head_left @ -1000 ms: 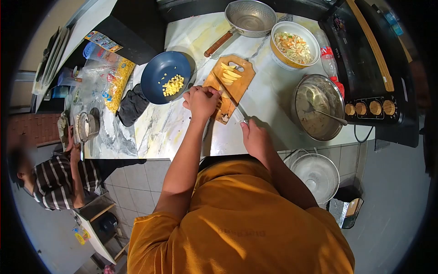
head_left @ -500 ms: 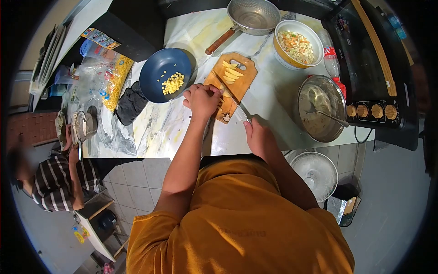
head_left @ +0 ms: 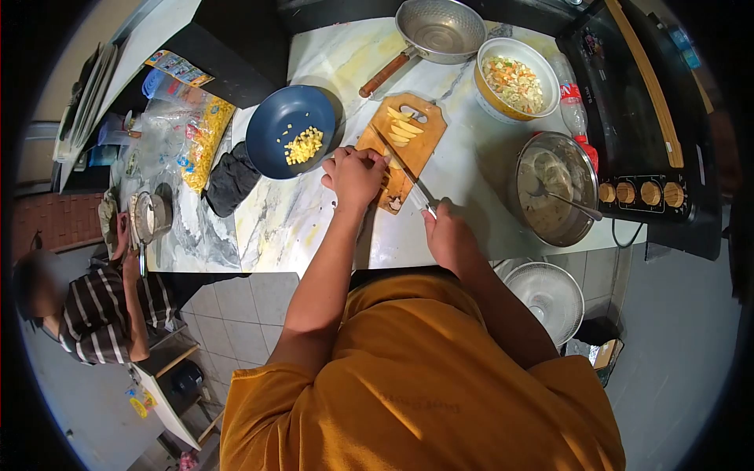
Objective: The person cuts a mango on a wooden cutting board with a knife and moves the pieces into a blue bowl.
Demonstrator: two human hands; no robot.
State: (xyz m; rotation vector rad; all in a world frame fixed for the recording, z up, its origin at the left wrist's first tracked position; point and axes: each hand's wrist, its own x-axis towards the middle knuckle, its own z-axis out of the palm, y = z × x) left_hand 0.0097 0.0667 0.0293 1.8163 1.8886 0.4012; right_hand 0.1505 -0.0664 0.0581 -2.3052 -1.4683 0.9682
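My right hand (head_left: 453,238) is closed round the handle of a knife (head_left: 405,167), whose blade lies slantwise across the wooden cutting board (head_left: 424,149). At the board's left edge, my left hand (head_left: 357,179) has its fingers bent and pressed together beside the blade. They hold down a yellow piece that looks like potato, mostly hidden under the fingertips. Several cut potato strips (head_left: 404,127) lie at the board's far end, past the blade. Small yellow cubes (head_left: 304,145) sit in the dark blue pan (head_left: 267,129), just left of the board.
Behind the board is a metal pan (head_left: 440,35) with a wooden handle. To the right stand a bowl of chopped vegetables (head_left: 512,85), a steel pot (head_left: 554,188) with a spoon, and a bottle (head_left: 574,110). A bag of corn (head_left: 206,145) lies left. Another person (head_left: 102,306) works at far left.
The whole view has shifted slightly to the right. Both hands keep nearly the same place over the board, and the knife blade has tilted a little. The cubes in the pan look unchanged.
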